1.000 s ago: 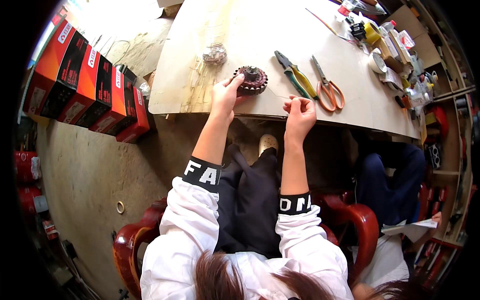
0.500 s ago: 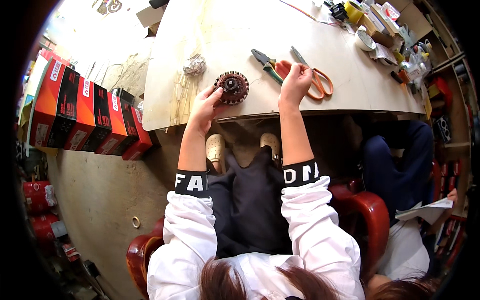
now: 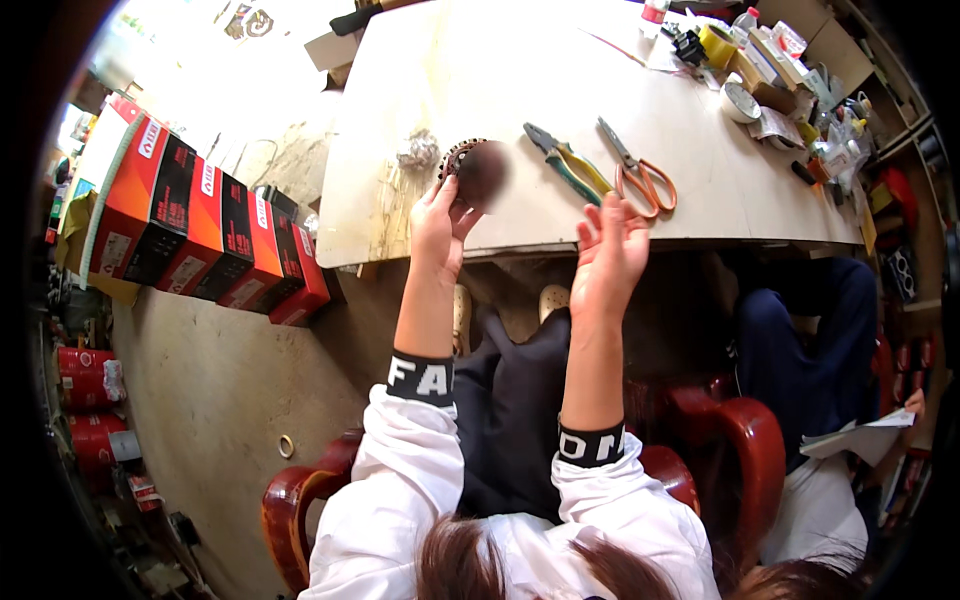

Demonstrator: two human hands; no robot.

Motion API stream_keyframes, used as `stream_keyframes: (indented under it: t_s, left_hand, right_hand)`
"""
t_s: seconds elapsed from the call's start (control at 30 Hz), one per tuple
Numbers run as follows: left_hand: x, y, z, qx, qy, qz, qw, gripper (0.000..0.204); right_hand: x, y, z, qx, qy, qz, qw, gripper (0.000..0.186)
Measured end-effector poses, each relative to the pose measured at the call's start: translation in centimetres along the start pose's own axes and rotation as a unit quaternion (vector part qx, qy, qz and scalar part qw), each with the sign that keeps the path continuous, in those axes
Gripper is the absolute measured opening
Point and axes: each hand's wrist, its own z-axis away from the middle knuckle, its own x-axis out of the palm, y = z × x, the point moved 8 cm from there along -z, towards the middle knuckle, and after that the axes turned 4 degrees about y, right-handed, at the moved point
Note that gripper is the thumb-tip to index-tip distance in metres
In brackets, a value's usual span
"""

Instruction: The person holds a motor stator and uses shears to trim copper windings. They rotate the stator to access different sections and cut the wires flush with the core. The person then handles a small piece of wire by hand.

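Observation:
My left hand (image 3: 435,228) grips a round, dark motor stator (image 3: 457,158) with a toothed rim, holding it tilted over the near part of the table. A dark blur covers its right side, so its face cannot be made out. Palm up and fingers apart, my right hand (image 3: 612,255) is at the table's near edge with nothing in it. Just beyond that hand lie pliers (image 3: 567,168) with green and yellow handles. Scissors (image 3: 640,172) with orange handles rest to the right of the pliers, blades pointing away.
A tangled clump (image 3: 418,150) of thin wire or clear wrap sits left of the stator. Tape, bottles and boxes crowd the table's (image 3: 730,200) far right. Red-and-black boxes (image 3: 185,215) stand in a row at left. On the right sits another person (image 3: 810,330) holding papers.
My right hand has opened from a closed pinch and come down toward the table's near edge. The stator has tilted up in my left hand. The whole view has shifted slightly.

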Motion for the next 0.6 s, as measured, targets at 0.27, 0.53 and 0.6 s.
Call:
stream_keyframes:
  t_s: [0.27, 0.53, 0.6]
  left_hand:
    - [5.2, 6.4, 7.6, 0.197, -0.035, 0.063, 0.978, 0.028]
    - [1.7, 6.8, 8.4, 0.178, -0.037, 0.182, 0.966, 0.032]
    - [1.7, 6.6, 8.2, 0.131, -0.061, 0.239, 0.960, 0.037]
  right_hand:
    - [9.5, -0.3, 4.6, -0.041, -0.152, 0.113, 0.981, 0.036]
    - [10.3, 1.5, 6.4, -0.080, -0.211, 0.127, 0.966, 0.011]
    - [10.0, 1.6, 6.0, -0.022, -0.197, 0.103, 0.975, 0.012]
